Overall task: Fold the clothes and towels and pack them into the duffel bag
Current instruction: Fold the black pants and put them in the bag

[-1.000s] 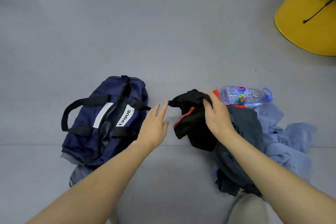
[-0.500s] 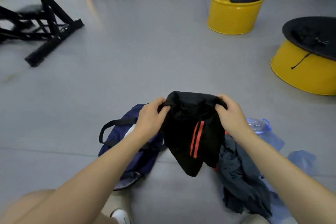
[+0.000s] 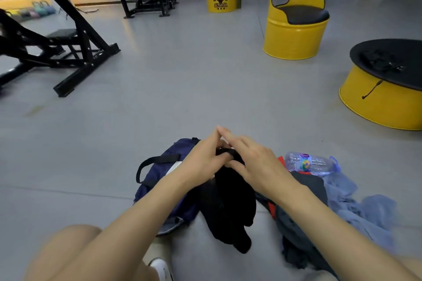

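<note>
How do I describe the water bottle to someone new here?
Find the navy bag on the grey floor. Right of it lies a clothes pile; the bottle lies at its far edge, the only clear plastic thing, with a blue loop.

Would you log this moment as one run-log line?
phase: folding | left hand: pinches black garment top edge | right hand: pinches same edge | duffel bag: on floor, left of garment

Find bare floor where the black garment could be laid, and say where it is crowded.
Free: floor ahead of the bag, between the rack and the yellow table; also floor left of the bag. Crowded: right of the bag, with clothes pile and bottle.
</note>
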Tool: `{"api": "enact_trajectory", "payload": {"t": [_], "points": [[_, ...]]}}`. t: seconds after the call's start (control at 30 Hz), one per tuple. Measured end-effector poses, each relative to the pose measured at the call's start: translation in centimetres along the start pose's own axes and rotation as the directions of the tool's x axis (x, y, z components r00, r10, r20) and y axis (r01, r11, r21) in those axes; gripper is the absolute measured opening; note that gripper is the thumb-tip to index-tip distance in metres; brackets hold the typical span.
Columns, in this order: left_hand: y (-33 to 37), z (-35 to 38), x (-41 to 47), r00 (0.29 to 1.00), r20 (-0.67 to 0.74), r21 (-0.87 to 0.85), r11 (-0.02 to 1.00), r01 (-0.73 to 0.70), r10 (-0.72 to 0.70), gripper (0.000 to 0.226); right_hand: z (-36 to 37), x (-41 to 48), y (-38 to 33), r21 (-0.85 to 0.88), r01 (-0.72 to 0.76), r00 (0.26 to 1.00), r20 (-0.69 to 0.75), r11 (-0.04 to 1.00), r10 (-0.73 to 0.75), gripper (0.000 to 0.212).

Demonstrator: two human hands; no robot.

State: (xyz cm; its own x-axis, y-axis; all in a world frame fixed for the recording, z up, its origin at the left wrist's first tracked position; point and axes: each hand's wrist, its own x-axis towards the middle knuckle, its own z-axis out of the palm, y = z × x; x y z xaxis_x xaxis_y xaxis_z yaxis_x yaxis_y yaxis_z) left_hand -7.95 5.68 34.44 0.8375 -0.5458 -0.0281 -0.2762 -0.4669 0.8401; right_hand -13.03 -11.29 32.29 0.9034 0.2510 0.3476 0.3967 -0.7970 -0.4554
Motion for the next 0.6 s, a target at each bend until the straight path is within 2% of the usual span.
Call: {"api": "enact_trajectory", "payload": {"t": [0.13, 0.3, 0.43, 0.53, 0.6], "points": [[-0.5, 0.1, -2.1, 1.0, -0.028, -0.097, 0.995, -0.016, 0.013, 0.024, 1.2, -0.1, -0.9, -0.064, 0.033, 0.999, -0.01, 0.997, -0.034, 0.082], [-1.8, 2.0, -4.1, 0.987, -0.142, -0.312, 0.949, 0.03, -0.078, 0.046, 1.9, -0.3, -0.9, 0.035, 0.002, 0.999, -0.035, 0.999, -0.001, 0.077], [-2.4, 3.9, -4.5, 0.97, -0.23, -0.216, 0.976, 0.033, -0.084, 0.065, 1.0, -0.4, -0.5, 0.106, -0.051, 0.994, -0.09, 0.993, 0.061, 0.065], [-2.4, 4.3, -3.8, 0.938, -0.328, -0.171, 0.984, 0.056, -0.11, 0.058, 0.2, -0.6, -0.2, 0.134, -0.087, 0.99, -0.096, 0.987, 0.1, 0.06], [-1.9, 4.1, -3.3, 0.923, -0.377, -0.153, 0.988, 0.022, -0.079, 0.051, -0.4, -0.7, 0.3, 0.133, -0.095, 0.991, -0.076, 0.987, 0.106, 0.058]]}}
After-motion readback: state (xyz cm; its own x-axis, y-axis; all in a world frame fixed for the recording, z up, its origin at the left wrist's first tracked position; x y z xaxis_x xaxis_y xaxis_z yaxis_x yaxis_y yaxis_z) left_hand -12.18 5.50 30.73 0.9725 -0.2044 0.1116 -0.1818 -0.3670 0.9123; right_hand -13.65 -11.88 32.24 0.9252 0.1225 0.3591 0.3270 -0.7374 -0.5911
